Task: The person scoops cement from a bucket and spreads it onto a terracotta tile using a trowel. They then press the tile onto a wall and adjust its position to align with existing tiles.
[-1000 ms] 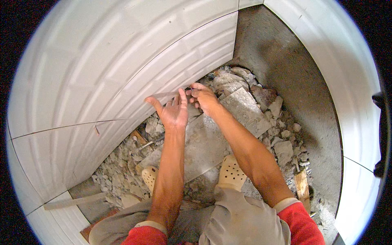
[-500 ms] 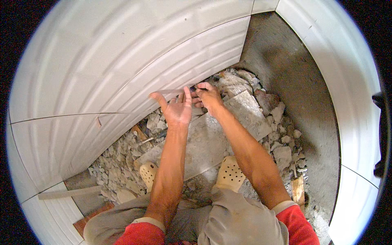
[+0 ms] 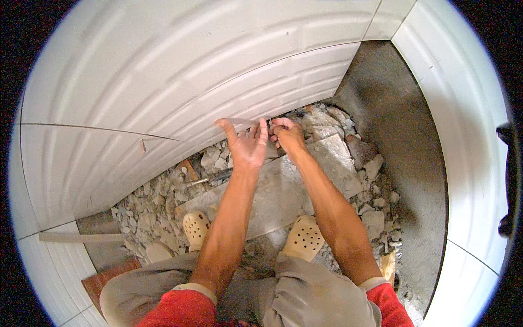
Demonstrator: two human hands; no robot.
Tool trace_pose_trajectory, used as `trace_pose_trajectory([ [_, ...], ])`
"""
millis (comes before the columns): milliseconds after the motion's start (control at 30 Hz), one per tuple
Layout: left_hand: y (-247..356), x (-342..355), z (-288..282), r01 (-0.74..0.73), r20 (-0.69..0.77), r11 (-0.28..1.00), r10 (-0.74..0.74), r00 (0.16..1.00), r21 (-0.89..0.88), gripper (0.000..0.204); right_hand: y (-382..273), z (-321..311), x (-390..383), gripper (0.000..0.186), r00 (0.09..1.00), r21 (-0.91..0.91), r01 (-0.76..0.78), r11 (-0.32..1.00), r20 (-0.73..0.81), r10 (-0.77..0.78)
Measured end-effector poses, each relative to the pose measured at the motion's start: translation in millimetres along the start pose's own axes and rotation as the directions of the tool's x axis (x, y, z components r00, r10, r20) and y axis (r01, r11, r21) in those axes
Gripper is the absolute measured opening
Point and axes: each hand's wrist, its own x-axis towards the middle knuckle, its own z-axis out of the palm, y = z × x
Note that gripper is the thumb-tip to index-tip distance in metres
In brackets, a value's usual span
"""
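Both hands are working at the foot of the white tiled wall (image 3: 180, 82), just above a heap of rubble.

The left hand (image 3: 248, 146) is spreading open with the thumb splayed out and the fingers released, its fingertips (image 3: 263, 126) pressing against the lower edge of the wall. The right hand (image 3: 287, 135) is sitting just beside it, curling into a clench at the same edge; whether it is pinching something small I cannot tell. Below the wall, a broad grey slab (image 3: 283, 185) is lying flat among the broken concrete pieces (image 3: 370, 174), its long axis running roughly along the wall's base, one end pointing toward the corner. The person is crouching on it in cream perforated clogs (image 3: 302, 237). A reddish tile piece (image 3: 106, 280) is resting further along the wall, away from the corner.
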Motion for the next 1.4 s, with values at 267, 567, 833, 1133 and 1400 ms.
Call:
trace_pose_trajectory([
  [267,-3.8,-5.3,5.7,-0.050,-0.022,0.997,0.052,0.998,0.061,0.149,-0.4,2.4,-1.7,0.026,0.999,-0.078,0.028,0.997,-0.038,-0.031],
  [567,-1.0,0.7,1.1,-0.004,-0.035,1.000,0.003,0.999,-0.015,0.147,13.2,2.0,9.3,0.024,0.981,-0.202,0.138,0.970,-0.105,-0.161],
  [833,-2.0,-0.6,1.5,-0.045,-0.011,0.997,0.046,0.999,0.056,0.143,17.6,4.3,14.4,0.020,0.985,-0.125,0.117,0.985,-0.114,-0.131],
  [1133,-1.8,-2.2,1.7,-0.008,-0.012,0.999,0.007,1.000,-0.036,0.141,25.3,3.9,20.0,0.025,0.953,-0.227,0.203,0.953,-0.178,-0.245],
  [1400,-3.0,-5.3,-3.4,-0.028,0.037,0.999,0.029,0.999,-0.027,0.143,24.2,5.1,17.0,0.024,0.969,-0.163,0.141,0.977,-0.179,-0.170],
])
